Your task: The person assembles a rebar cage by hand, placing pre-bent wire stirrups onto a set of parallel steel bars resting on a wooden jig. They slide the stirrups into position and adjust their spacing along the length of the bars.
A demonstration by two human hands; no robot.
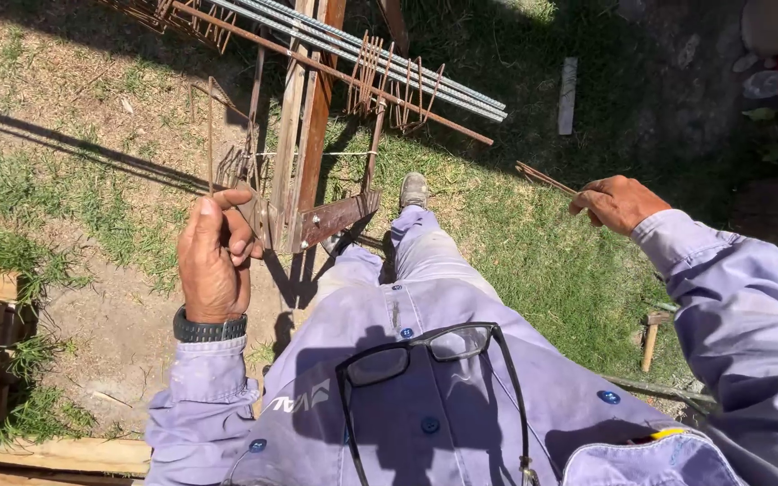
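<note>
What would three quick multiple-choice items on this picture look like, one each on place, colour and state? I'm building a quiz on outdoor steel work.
1. Where do the eyeglasses hang?
A. on the shirt front
B. on the grass
C. on the wooden stand

2. What colour is the shirt?
A. orange
B. pale lilac
C. black

3. How is the right hand?
A. flat and empty
B. closed on thin rusty rods
C. in a pocket

Key: 1 A, they dangle at the chest buttons; 2 B, sleeves and front are pale lilac; 3 B, the thin rusty rods stick out of its closed grip, while the left hand grasps bent wire at the wooden stand.
</note>
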